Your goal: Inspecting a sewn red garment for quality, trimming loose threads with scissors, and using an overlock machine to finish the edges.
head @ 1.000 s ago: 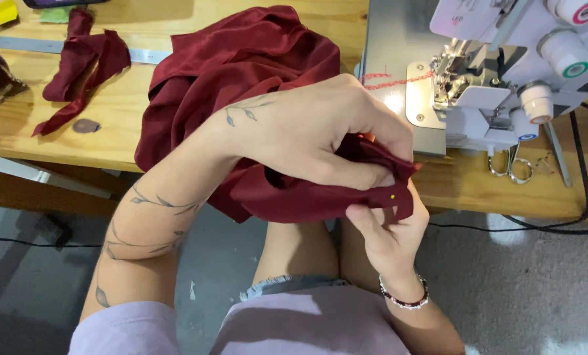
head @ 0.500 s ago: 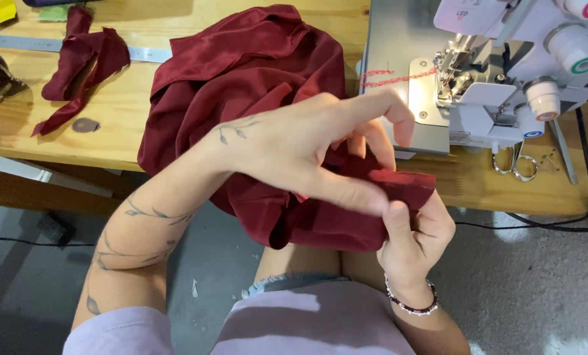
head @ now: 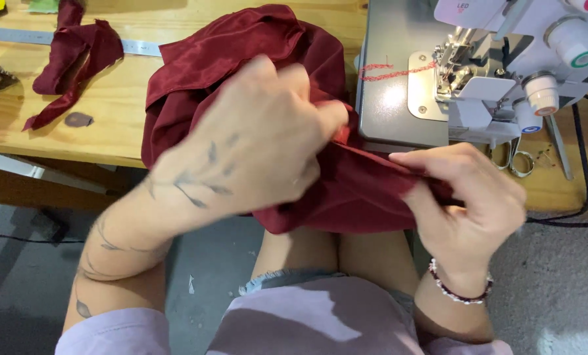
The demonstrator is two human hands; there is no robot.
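Observation:
A large dark red satin cloth (head: 241,59) lies bunched on the wooden table and hangs over its front edge onto my lap. My left hand (head: 261,138) is closed on a fold of the cloth near the table edge, its back turned up and slightly blurred. My right hand (head: 468,197) pinches the cloth's edge to the right, thumb and fingers pressed on it. The cloth is stretched taut between the two hands, just in front of the serger sewing machine (head: 498,59).
The wooden table (head: 110,112) carries a second dark red cloth strip (head: 70,59) and a metal ruler (head: 136,46) at the left. Small scissors (head: 511,154) lie by the machine, a red thread (head: 392,69) on its plate, and a black cable (head: 583,171) at the right.
Both hands have moved apart along the cloth's edge: the left up toward the table, the right out to the right, pulling the cloth taut between them.

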